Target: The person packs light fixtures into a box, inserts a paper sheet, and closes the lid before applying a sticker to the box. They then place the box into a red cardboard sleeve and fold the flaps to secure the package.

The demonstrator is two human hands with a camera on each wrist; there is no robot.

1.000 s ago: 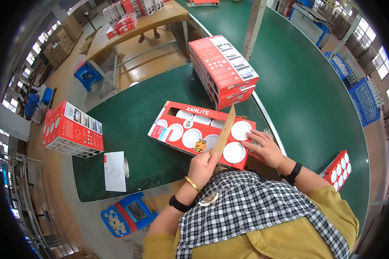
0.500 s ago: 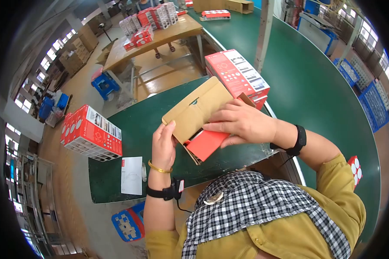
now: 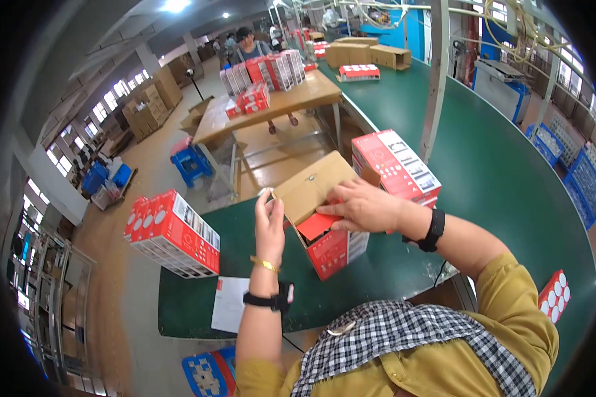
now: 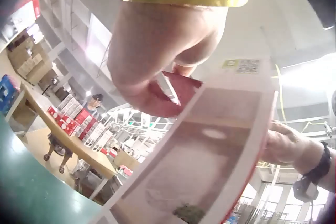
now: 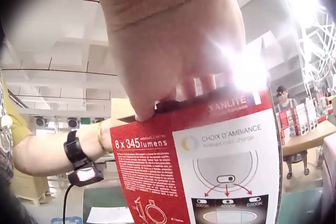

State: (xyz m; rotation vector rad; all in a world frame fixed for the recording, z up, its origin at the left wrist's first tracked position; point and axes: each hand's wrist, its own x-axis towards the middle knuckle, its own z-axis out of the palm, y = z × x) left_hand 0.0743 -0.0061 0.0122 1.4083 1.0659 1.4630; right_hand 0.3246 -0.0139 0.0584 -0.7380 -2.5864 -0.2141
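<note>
An upright red-and-white box (image 3: 329, 255) stands on the green table, its brown-lined lid (image 3: 314, 186) raised. My left hand (image 3: 269, 228) grips the left edge near the lid; in the left wrist view its fingers (image 4: 152, 95) curl by a red flap (image 4: 182, 88) beside the box (image 4: 207, 129). My right hand (image 3: 367, 206) lies over the opening, fingers and thumb bent on a red inner flap (image 3: 314, 226). The right wrist view has that hand (image 5: 178, 40) at the top edge of the printed box (image 5: 226, 166), its far fingertips partly hidden.
Stacked red boxes stand at right (image 3: 394, 165) and left (image 3: 179, 235). A white sheet (image 3: 230, 304) lies at the front edge. Another red pack (image 3: 555, 296) is at far right. Behind are a wooden table (image 3: 288, 106) with boxes, a metal post (image 3: 436, 86) and a person (image 3: 248, 47).
The box, lying flat with round white items showing a second ago, now stands upright. My left hand moved from the brown flap to its left edge; my right came over the opening. The head view tilted up.
</note>
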